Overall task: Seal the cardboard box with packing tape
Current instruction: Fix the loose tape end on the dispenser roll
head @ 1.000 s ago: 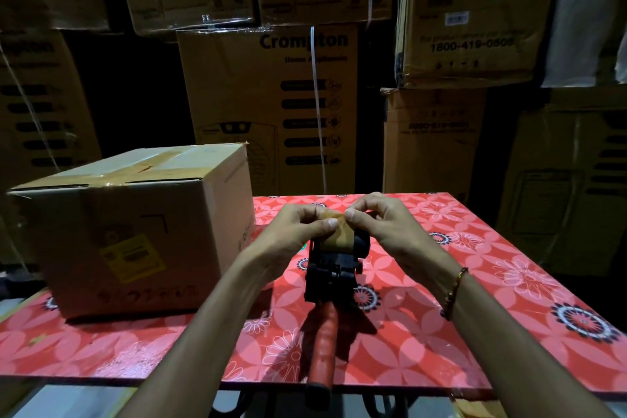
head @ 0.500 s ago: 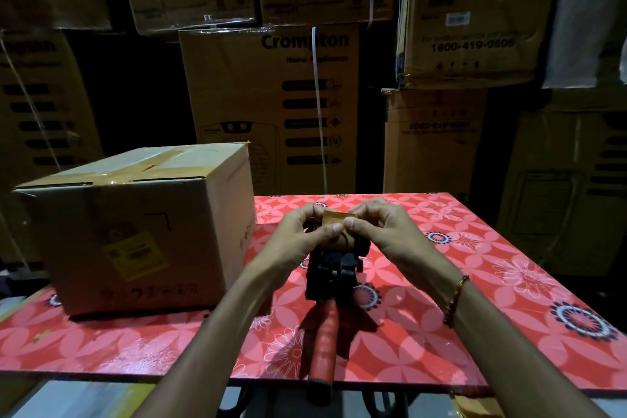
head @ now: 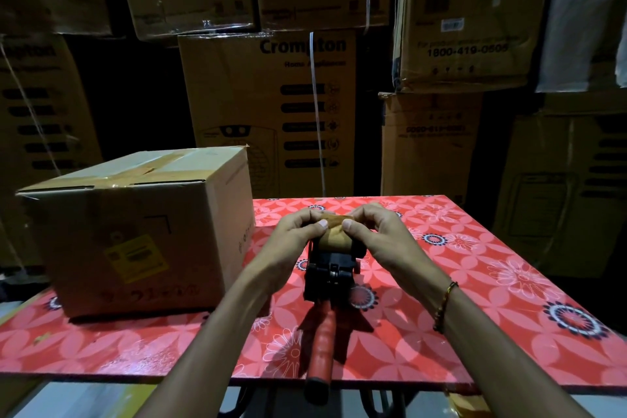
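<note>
Stacked cartons [head: 271, 105] fill the dark wall behind; one reads "Crompton Home Appliances", another carries the number 1800-419-0505. In front stands a red table [head: 492, 299] with a flower print. On its left part sits the cardboard box [head: 135, 234], flaps down, brown tape already along its top seam, a yellow label on the near face; its contents cannot be seen. The tape dispenser [head: 330, 273] lies at the table's middle, long axis running toward the person, its red handle [head: 322, 346] pointing at the near edge and overhanging it, the brown tape roll [head: 336, 241] at the far end. The left hand [head: 298, 234] and right hand [head: 376, 231] each pinch the loose tape end [head: 334, 222] above the roll, thumbs close together. A beaded bracelet [head: 442, 305] circles the right wrist
</note>
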Demonstrator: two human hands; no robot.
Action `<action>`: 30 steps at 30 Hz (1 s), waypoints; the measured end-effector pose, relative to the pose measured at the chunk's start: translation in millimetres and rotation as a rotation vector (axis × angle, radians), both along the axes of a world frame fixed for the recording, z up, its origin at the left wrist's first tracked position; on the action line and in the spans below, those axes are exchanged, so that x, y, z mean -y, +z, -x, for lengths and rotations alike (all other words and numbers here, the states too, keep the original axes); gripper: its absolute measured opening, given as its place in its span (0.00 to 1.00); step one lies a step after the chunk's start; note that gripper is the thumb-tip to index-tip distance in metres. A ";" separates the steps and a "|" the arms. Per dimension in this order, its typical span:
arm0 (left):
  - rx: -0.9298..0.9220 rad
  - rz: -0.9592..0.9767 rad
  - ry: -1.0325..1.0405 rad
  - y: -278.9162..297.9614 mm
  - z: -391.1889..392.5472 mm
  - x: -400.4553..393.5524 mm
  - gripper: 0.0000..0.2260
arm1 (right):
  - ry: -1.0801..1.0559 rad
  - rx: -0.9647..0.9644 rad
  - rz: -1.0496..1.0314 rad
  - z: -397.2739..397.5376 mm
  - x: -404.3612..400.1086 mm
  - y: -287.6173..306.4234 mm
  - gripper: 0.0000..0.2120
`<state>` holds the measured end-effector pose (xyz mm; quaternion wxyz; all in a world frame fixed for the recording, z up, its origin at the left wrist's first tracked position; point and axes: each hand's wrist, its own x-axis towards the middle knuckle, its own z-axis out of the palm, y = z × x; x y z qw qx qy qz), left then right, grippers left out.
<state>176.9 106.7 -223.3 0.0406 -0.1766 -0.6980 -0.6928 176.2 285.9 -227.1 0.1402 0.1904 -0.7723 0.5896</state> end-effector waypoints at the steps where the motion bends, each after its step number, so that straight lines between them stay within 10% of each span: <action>1: 0.003 0.000 0.013 0.4 -0.4 -1.5 0.09 | 0.001 0.005 0.003 -0.5 0.4 0.0 0.06; 30: 0.000 -0.055 0.369 -7.5 -3.9 -15.5 0.03 | -0.133 0.056 0.298 -11.8 8.1 -13.3 0.10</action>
